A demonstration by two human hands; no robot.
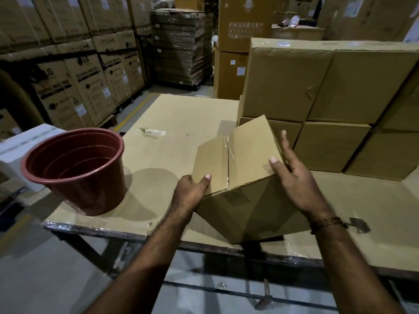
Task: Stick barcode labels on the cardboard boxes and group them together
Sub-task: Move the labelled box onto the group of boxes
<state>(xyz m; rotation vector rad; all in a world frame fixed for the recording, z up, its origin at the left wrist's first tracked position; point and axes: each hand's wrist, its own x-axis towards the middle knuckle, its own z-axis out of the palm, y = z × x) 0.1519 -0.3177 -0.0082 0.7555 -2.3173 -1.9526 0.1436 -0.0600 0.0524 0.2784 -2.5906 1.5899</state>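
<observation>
A plain taped cardboard box (pixel 240 159) is tilted above the near edge of the cardboard-covered table (pixel 172 123). My left hand (pixel 192 191) grips its near left corner, thumb on the top face. My right hand (pixel 294 175) holds the right side, thumb on top and fingers along the far edge. A stack of similar brown boxes (pixel 335 105) stands two high at the back right of the table, right behind the held box. No barcode label shows on the held box.
A red-brown plastic bucket (pixel 77 168) stands at the table's near left. A strip of tape or label backing (pixel 156 132) lies mid-table. A white box (pixel 15 152) sits beyond the left edge. Pallets of large cartons (pixel 74 82) line the aisle.
</observation>
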